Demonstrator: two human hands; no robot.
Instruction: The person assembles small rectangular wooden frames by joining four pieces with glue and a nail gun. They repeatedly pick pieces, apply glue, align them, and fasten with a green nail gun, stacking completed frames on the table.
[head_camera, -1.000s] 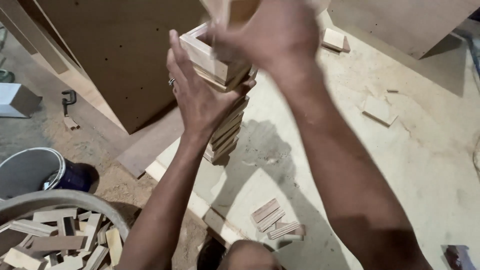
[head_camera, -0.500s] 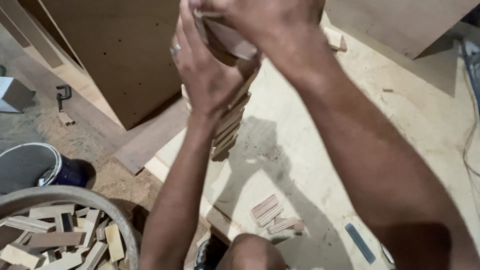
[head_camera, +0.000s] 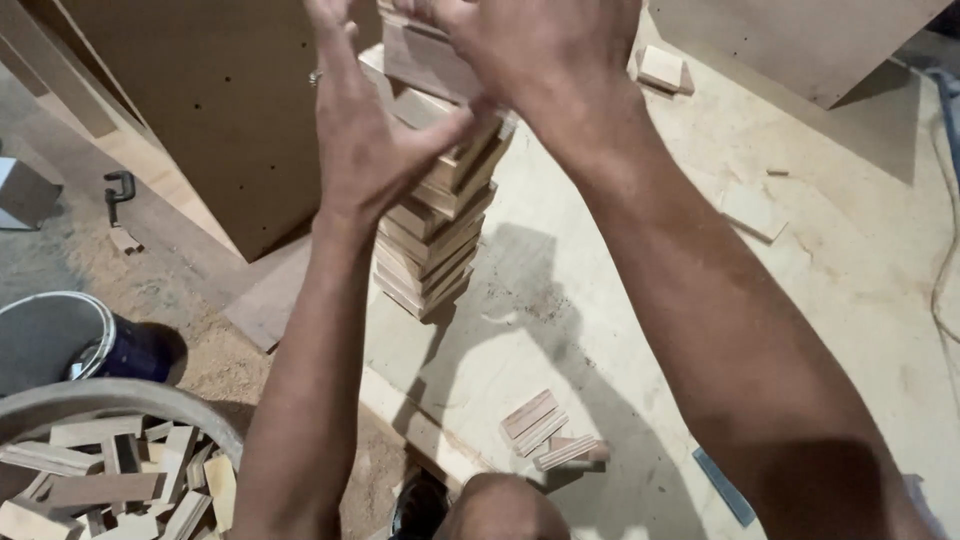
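A tall stack of wooden blocks (head_camera: 432, 230) is standing at centre on the plywood board (head_camera: 620, 330). The left hand (head_camera: 365, 140) is pressing its open palm against the stack's upper side at eleven o'clock, while the right hand (head_camera: 520, 50) is gripping the top block (head_camera: 425, 60) at twelve. Loose blocks (head_camera: 550, 435) are lying at six o'clock. A bucket of offcuts (head_camera: 100, 470) is sitting at eight, with sawdust (head_camera: 200, 290) around it.

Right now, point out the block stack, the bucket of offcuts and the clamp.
block stack (head_camera: 432, 245), head view, on its lower layers' front edges.
bucket of offcuts (head_camera: 120, 397), head view, on its grey rim.
clamp (head_camera: 118, 188), head view, on its dark frame.
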